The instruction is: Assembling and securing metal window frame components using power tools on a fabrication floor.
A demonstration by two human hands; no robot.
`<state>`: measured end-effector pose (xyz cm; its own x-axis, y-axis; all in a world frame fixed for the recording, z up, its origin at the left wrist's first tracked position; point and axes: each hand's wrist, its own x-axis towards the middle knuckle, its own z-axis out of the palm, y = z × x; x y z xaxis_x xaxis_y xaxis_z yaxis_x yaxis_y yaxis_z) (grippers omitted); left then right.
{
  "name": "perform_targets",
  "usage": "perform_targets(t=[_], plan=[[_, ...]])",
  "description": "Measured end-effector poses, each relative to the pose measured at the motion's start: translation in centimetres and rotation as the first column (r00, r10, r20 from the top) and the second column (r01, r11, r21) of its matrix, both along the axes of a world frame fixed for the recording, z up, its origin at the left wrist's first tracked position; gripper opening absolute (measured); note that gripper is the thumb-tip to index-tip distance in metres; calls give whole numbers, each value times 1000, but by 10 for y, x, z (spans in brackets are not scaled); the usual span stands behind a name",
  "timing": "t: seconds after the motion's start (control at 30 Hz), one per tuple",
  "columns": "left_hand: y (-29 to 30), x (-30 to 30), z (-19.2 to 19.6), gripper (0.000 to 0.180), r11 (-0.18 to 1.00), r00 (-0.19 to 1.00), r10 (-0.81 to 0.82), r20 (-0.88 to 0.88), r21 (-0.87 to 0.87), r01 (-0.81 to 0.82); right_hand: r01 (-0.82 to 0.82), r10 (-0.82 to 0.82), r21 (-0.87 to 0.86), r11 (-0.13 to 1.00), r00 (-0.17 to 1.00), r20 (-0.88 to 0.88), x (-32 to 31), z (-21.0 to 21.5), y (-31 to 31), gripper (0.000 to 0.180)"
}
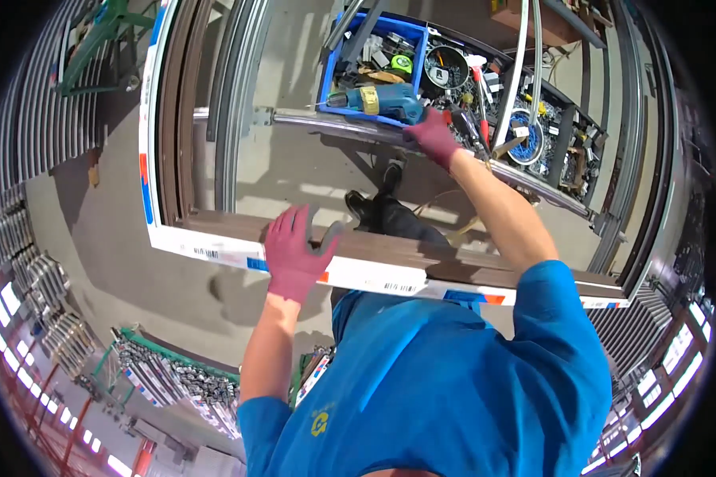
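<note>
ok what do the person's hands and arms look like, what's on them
The left hand and right hand wear maroon work gloves ending at the wrists; dark grey shows on the left one's inner side. Both forearms are bare, below short, loose, bright blue sleeves.

Left of a lime tape measure (402, 63), a green stand (118, 14) neighbours blurred, probably metal profiles (24, 127).
</note>
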<state>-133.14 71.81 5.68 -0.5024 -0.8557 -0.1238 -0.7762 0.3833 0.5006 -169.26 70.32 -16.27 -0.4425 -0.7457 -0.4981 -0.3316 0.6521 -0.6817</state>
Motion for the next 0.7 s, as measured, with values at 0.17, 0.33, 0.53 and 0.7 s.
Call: perform_targets(t=[0.17,0.33,0.53,0.7], plan=[[-2,-7,0,91,966,998,-5,61,-258,21,-120,112,-287,950,993,-45,31,134,72,76],[-18,-36,5,94,955,998,-60,-8,-291,55,-233,242,-468,853,969,-40,56,226,126,82],[-6,-36,13,90,925,964,-149,-222,-376,56,-266,438,-375,888,737,515,17,297,101,106],[8,-80,29,90,909,965,-204,-165,-398,124,-313,411,-273,910,578,705,-59,257,90,112]])
